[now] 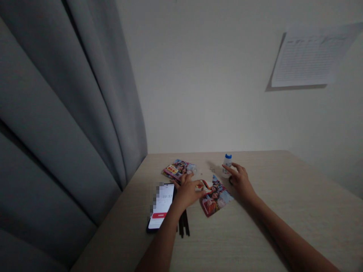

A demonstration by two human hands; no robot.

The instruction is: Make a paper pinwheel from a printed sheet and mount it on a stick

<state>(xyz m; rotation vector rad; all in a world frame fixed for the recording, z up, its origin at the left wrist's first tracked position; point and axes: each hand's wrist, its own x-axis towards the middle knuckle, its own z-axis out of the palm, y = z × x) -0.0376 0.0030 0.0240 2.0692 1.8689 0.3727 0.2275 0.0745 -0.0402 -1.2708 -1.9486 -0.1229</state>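
My left hand point(187, 190) is closed in a pinch, thumb and fingertips on the curled, pale edge of a colourful printed leaflet point(217, 198). The leaflet has a cut or torn outline and rests on the table between my hands. My right hand point(241, 179) has its fingers apart, the index finger stretched across the front of a small white bottle with a blue cap point(227, 170). The bottle stands upright. A small dark loop point(230, 181) shows under the right fingers; what it belongs to is hidden.
A lit phone point(161, 207) showing a timer lies left of my left forearm. Thin dark strips point(183, 224) lie beside it, partly covered. Another printed leaflet point(176, 169) lies behind my left hand. A grey curtain point(85, 94) borders the pale table point(227, 241) at left.
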